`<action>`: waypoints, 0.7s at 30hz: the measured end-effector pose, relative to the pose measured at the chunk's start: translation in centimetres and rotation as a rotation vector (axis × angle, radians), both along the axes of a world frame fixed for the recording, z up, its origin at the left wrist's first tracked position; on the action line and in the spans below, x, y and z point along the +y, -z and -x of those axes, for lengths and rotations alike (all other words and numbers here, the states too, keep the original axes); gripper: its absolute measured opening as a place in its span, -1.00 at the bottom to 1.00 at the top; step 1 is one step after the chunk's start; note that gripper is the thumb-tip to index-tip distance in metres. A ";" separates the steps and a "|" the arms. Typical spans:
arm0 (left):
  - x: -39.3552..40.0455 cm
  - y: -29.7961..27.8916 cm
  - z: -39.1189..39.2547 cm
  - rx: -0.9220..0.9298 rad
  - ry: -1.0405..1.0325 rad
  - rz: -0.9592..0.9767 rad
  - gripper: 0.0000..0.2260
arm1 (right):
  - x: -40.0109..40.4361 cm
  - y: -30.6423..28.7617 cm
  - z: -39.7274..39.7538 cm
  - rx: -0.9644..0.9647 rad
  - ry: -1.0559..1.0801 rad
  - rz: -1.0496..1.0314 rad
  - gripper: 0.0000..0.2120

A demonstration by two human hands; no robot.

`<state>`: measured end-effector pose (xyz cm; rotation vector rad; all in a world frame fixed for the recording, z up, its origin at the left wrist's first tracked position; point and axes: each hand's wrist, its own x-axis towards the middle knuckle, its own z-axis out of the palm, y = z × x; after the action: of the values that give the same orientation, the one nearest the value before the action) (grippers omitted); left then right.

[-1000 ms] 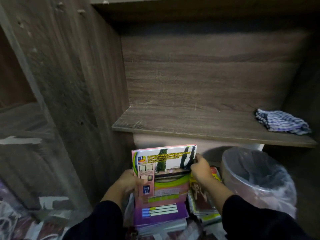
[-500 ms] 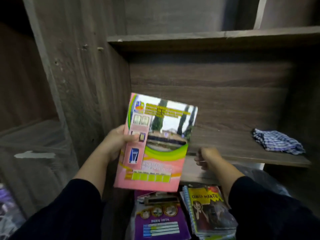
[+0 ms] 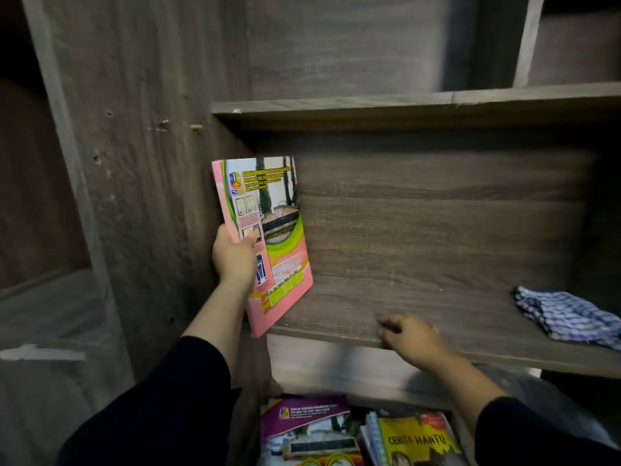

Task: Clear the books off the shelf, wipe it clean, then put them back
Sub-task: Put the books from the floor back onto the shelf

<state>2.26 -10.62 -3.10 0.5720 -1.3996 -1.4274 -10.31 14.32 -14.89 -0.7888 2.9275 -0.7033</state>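
Dim light, shadow deepest at upper left. Tall side panel (image 3: pixel 144 183) of grey-brown wood grain, small holes and peg in its face. Back panel (image 3: pixel 437 223) same grain, running level. Upper board (image 3: pixel 403 107) crosses above, upright divider (image 3: pixel 527 38) standing on it. Left of side panel, separate dark recess (image 3: pixel 37 183) with pale ledge below, white mark (image 3: pixel 43 352) on it. Clear plastic (image 3: pixel 524 381) at lower right, blurred.
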 end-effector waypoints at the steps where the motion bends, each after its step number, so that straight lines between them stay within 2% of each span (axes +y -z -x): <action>1: -0.4 0.1 0.5 -0.007 -0.022 0.003 -0.85 | -0.1 0.1 0.2 -0.003 -0.005 0.021 -0.62; 6: -1.3 0.2 1.5 -0.075 -0.073 0.053 -0.78 | -0.5 0.0 0.6 0.006 0.027 0.036 -0.66; 11: -2.0 1.3 0.9 -0.244 -0.032 0.163 -0.61 | -0.5 -0.1 0.3 0.007 0.022 0.055 -0.68; 21: -2.0 1.8 0.8 -0.206 -0.132 0.223 -0.66 | -0.4 -0.4 0.0 -0.008 0.013 0.070 -0.69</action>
<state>1.43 -12.65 -4.93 0.6677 -1.6269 -1.1142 -10.32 13.89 -14.50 -0.7707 2.9186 -0.8119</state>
